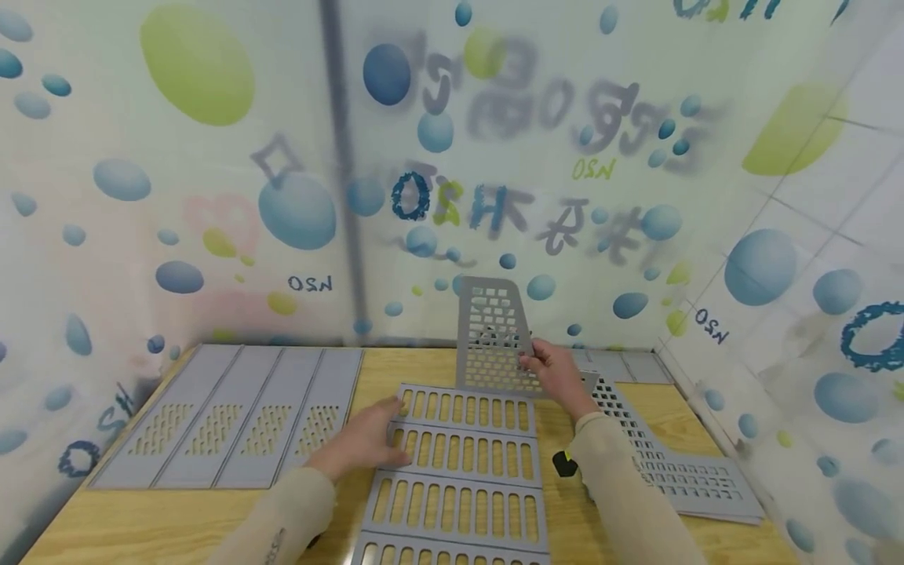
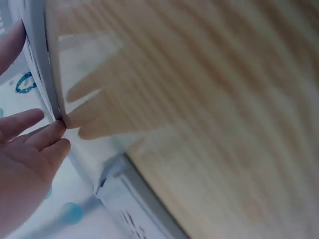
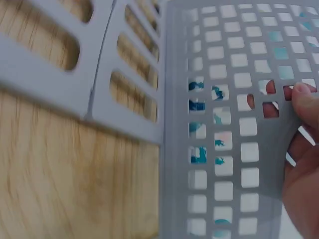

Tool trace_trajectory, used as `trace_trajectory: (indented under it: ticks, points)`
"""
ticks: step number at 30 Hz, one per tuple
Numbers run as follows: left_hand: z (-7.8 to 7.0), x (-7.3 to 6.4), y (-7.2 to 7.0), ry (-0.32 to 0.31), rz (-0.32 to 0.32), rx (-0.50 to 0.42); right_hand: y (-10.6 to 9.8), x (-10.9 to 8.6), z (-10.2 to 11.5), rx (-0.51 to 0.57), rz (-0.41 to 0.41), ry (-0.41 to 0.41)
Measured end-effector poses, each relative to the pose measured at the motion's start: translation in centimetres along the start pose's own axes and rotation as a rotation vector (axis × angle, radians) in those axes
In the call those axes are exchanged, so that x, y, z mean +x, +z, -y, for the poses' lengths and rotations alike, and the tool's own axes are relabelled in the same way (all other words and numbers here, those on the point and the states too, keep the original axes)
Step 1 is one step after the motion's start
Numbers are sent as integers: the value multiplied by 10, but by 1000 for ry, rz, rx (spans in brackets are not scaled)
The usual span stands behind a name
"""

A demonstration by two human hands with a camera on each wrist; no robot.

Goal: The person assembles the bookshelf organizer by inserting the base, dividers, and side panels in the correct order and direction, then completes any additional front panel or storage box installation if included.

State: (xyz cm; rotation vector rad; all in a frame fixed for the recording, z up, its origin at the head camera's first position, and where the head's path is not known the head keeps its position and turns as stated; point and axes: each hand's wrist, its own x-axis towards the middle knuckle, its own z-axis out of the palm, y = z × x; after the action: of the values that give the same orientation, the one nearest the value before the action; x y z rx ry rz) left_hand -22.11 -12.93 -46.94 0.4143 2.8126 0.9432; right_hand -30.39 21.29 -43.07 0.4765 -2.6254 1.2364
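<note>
Closest to you, your left sleeve [image 1: 289,510] and right sleeve [image 1: 628,486] flank the row of slotted panels [image 1: 459,479] running away from you along the wooden surface [image 1: 71,518]. Your left hand [image 1: 363,439] lies at the row's left edge with its fingers spread; keep it there, lightly, so the row doesn't slide. Farther on, your right hand [image 1: 561,377] pinches the perforated panel [image 1: 463,333], which stands roughly upright at the row's far end. The step seems to be squaring its lower edge against that end, so hold it plumb, ease it in without pushing, and check that the edges run parallel before you let go. Your right wrist view shows what the head view hides: fingers behind the panel, glimpsed through its holes, and its edge apparently meeting the slotted corner. Your left wrist view shows fingertips at a panel edge, though you can't tell how firmly they press. Beyond everything hangs the dotted curtain [image 1: 212,235].
</note>
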Motion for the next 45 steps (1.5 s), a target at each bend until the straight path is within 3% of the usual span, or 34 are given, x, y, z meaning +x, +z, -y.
trace_trajectory:
  ticks: [3,6,9,13,17,25,32,39,45]
  points:
    - [1,-2,0,10,29,72,-12,-2,-2,-132,107,17]
    - [4,-6,-2,13,49,125,-35,-8,-10,-350,226,40]
    - [7,-10,-5,25,58,141,-58,-17,-24,-465,288,72]
    - [10,-13,-8,41,63,133,-68,-28,-45,-366,239,36]
    - [14,-14,-8,32,87,129,-53,-33,-54,-283,176,-34]
    - [17,-14,-8,18,90,127,-3,-15,-29,-225,187,-57]
    - [17,-11,-8,20,82,144,23,-3,-20,-209,95,-71]
    - [10,-12,-7,33,76,188,19,-4,-16,-174,117,47]
    - [5,-13,-10,49,74,293,-21,-13,-25,-217,175,168]
